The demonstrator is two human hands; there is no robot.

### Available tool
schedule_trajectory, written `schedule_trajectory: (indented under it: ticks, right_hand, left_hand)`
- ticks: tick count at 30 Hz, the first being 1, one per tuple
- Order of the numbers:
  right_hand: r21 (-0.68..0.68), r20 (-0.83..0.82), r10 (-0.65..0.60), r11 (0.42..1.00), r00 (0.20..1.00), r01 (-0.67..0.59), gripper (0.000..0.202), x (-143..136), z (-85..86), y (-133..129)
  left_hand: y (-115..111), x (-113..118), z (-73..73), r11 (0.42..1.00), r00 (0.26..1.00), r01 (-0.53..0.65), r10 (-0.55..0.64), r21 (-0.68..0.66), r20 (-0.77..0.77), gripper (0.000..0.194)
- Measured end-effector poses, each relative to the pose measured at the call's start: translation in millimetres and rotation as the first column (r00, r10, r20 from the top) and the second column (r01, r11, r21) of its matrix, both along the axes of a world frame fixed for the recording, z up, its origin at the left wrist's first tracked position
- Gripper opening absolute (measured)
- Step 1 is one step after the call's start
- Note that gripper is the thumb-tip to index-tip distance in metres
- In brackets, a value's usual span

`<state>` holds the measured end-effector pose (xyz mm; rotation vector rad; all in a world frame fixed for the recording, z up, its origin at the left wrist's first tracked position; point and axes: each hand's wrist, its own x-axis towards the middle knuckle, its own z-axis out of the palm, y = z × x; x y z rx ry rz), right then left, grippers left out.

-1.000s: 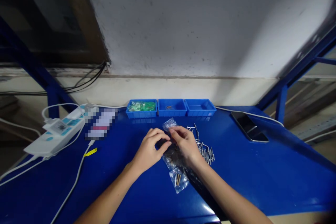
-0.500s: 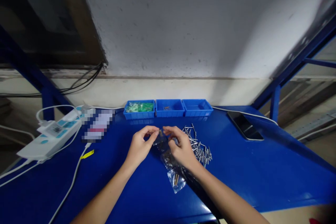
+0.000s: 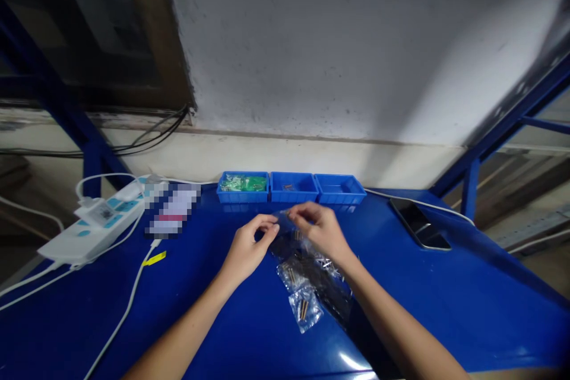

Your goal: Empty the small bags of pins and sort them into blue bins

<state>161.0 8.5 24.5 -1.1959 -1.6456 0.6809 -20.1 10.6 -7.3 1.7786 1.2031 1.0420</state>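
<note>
A clear plastic bag (image 3: 281,217) is stretched between my two hands above the blue table. My left hand (image 3: 252,244) pinches its left edge with thumb and index finger. On the other side, my right hand (image 3: 321,231) has its fingertips closed on the bag's upper right part, where a small brownish piece shows. A chain of small clear bags holding short brass-coloured pins (image 3: 303,310) runs down below the hands. Alongside it lies a dark strip (image 3: 332,291), partly under my right forearm. Loose silver pins (image 3: 324,262) are mostly hidden behind the strip and right hand.
Three blue bins stand along the back: a left bin (image 3: 243,196) with green and clear packets, a middle bin (image 3: 294,196) with a few small pieces, and a right bin (image 3: 341,198). A black phone (image 3: 420,224) lies right. A power strip (image 3: 71,243) and white cables (image 3: 129,303) occupy the left.
My right hand has moved up and to the right with the bag, farther from my left hand. The bag chain and dark strip now cover more of the silver pins. The view has shifted slightly.
</note>
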Motion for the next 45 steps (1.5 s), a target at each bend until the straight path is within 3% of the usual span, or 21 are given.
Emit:
schedule_trajectory:
  ticks: [2, 3, 5, 6, 7, 8, 9, 10, 12, 13, 14, 16, 18, 22, 26, 30, 34, 37, 41, 45]
  right_hand:
    - [0.268, 0.028, -0.183, 0.948, 0.983, 0.169, 0.013, 17, 29.7, 1]
    - [0.424, 0.011, -0.33, 0.857, 0.944, 0.294, 0.013, 26, 45.7, 1]
    - [0.68, -0.115, -0.629, 0.515, 0.769, 0.522, 0.014, 43, 72.7, 5]
    - [0.728, -0.193, -0.703, 0.365, 0.684, 0.581, 0.017, 49, 80.8, 9]
    - [0.744, -0.242, -0.747, 0.267, 0.619, 0.613, 0.019, 52, 83.8, 14]
    - [0.754, -0.23, -0.772, 0.244, 0.592, 0.611, 0.021, 54, 81.1, 20]
    - [0.764, -0.171, -0.785, 0.276, 0.596, 0.583, 0.022, 54, 73.1, 26]
    - [0.764, -0.046, -0.779, 0.376, 0.625, 0.525, 0.021, 52, 60.7, 32]
    - [0.618, 0.391, -0.597, 0.735, 0.701, 0.281, 0.018, 47, 28.1, 40]
    - [0.501, 0.542, -0.489, 0.841, 0.684, 0.203, 0.016, 44, 11.4, 41]
    - [0.415, 0.613, -0.432, 0.888, 0.662, 0.196, 0.015, 42, -3.8, 41]
    - [0.343, 0.623, -0.433, 0.899, 0.652, 0.271, 0.021, 38, -25.9, 34]
    - [0.29, 0.59, -0.412, 0.911, 0.695, 0.293, 0.026, 33, -36.2, 22]
    - [0.1, 0.457, -0.155, 0.987, 0.876, 0.123, 0.029, 16, -36.7, 2]
    - [-0.121, 0.244, 0.083, 0.991, 0.966, -0.055, 0.027, 0, -34.7, -5]
    - [-0.22, 0.071, 0.075, 0.974, 0.995, -0.057, 0.023, -4, -37.8, -5]
    - [-0.202, -0.032, 0.002, 0.979, 0.999, -0.009, 0.024, -4, -41.0, -4]
    - [-0.147, -0.046, -0.06, 0.988, 0.997, 0.053, 0.023, -6, -40.7, -5]
    - [-0.006, 0.044, -0.079, 0.997, 0.996, 0.079, 0.017, -10, -38.7, -10]
    - [0.174, 0.173, -0.034, 0.985, 0.984, 0.003, 0.014, -12, -37.9, -15]
  left_hand:
    - [-2, 1, -0.9, 1.0, 0.989, 0.004, 0.0, 0.024, -0.146, 0.03]
    - [-4, 2, -2.6, 0.999, 0.973, 0.009, 0.003, 0.049, -0.229, 0.03]
    - [-7, 4, -8.4, 0.993, 0.924, 0.036, 0.009, 0.11, -0.383, 0.031]
    - [-9, 5, -12.2, 0.989, 0.898, 0.053, 0.012, 0.136, -0.44, 0.031]
    - [-10, 6, -16.1, 0.986, 0.876, 0.07, 0.013, 0.153, -0.482, 0.031]
    - [-11, 7, -19.7, 0.983, 0.86, 0.085, 0.01, 0.163, -0.511, 0.031]
    - [-12, 8, -22.8, 0.981, 0.848, 0.095, 0.009, 0.169, -0.529, 0.03]
    - [-12, 8, -24.9, 0.98, 0.84, 0.101, 0.007, 0.169, -0.542, 0.03]
    - [-11, 8, -26.0, 0.983, 0.83, 0.092, 0.012, 0.157, -0.557, 0.029]
    - [-10, 8, -25.3, 0.987, 0.83, 0.08, 0.013, 0.142, -0.557, 0.03]
    - [-8, 7, -24.0, 0.99, 0.836, 0.066, 0.012, 0.122, -0.549, 0.032]
    - [-5, 6, -21.2, 0.995, 0.865, 0.041, 0.009, 0.089, -0.502, 0.033]
    - [-2, 5, -19.7, 0.997, 0.917, 0.019, 0.015, 0.08, -0.398, 0.031]
    - [2, 6, -21.2, 0.998, 0.995, -0.048, 0.052, 0.049, -0.089, 0.023]
    - [4, 7, -22.6, 0.995, 0.98, -0.048, 0.063, -0.083, 0.189, 0.023]
    - [5, 8, -19.2, 0.978, 0.944, 0.011, 0.058, -0.208, 0.324, 0.025]
    - [5, 7, -16.4, 0.948, 0.939, 0.002, 0.107, -0.318, 0.325, 0.032]
    - [8, 5, -17.2, 0.891, 0.932, 0.04, 0.13, -0.453, 0.338, 0.047]
    - [9, 5, -17.3, 0.823, 0.9, 0.123, 0.144, -0.555, 0.412, 0.054]
    - [6, 9, -15.3, 0.773, 0.796, 0.242, 0.188, -0.587, 0.575, 0.042]
